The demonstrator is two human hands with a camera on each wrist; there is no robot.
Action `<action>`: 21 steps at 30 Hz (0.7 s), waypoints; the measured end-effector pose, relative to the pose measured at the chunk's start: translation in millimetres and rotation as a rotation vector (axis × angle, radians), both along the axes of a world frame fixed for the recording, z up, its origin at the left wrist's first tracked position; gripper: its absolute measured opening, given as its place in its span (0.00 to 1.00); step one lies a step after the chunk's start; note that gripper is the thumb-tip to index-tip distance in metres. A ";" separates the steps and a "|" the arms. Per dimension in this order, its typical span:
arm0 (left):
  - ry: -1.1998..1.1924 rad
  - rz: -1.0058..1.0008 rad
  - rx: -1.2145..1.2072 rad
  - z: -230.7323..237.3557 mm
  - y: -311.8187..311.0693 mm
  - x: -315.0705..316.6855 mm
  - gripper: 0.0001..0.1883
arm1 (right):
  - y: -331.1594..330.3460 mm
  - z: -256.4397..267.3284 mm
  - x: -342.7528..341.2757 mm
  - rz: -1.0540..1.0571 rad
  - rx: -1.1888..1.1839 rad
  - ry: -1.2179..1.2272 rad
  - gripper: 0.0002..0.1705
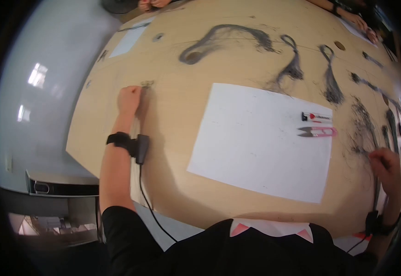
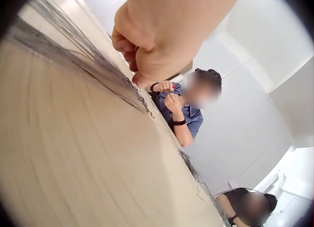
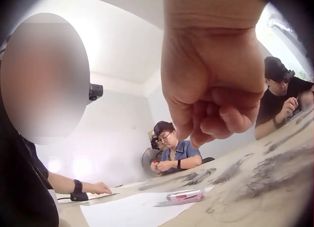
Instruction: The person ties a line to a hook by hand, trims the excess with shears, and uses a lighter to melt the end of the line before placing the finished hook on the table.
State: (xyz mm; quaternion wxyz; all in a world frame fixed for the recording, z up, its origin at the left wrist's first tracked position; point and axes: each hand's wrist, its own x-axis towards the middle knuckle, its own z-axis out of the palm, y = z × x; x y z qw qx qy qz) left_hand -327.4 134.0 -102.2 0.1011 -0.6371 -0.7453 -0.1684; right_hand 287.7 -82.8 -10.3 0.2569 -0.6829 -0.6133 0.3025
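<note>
My left hand is curled near the table's left side. Its thumb and fingertips pinch at a bundle of dark hair close to the frizzy end. In the left wrist view the strands stretch straight along the tabletop under this hand. My right hand hangs over the right side, its fingers loosely curled with nothing visible in them. Loose dark hair lies spread by its fingertips. A white paper sheet lies between the hands, bearing pink-handled thread snips and a marker-like stick.
Looped hair hanks and a long curved hank lie across the far tabletop. More bundles line the right side. Another person sits across the table, and a second person works farther right. Cables trail from both wrist cameras.
</note>
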 end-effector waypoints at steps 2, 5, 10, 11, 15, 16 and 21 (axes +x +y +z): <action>-0.021 -0.073 -0.037 -12.5 11.2 -28.9 0.15 | 0.4 9.6 4.6 0.049 0.096 -0.158 0.08; 0.021 -0.201 0.017 -28.8 29.7 -90.3 0.33 | -4.6 30.6 9.9 0.023 0.153 -0.146 0.07; -0.013 -0.163 0.002 92.8 -41.7 43.9 0.26 | -22.7 45.3 33.5 -0.093 0.304 -0.119 0.06; -0.099 -0.249 0.036 104.0 -44.7 49.7 0.25 | -21.8 46.1 34.5 -0.088 0.351 -0.108 0.06; -0.266 -0.563 0.138 152.9 -82.1 100.9 0.22 | -13.7 38.8 24.4 0.004 0.283 -0.190 0.06; -0.269 -0.638 0.143 159.4 -90.2 120.4 0.21 | -10.2 35.8 20.2 0.002 0.280 -0.190 0.06; -0.330 -0.884 0.145 161.8 -109.9 200.0 0.19 | 2.8 15.2 9.6 0.136 0.147 -0.255 0.06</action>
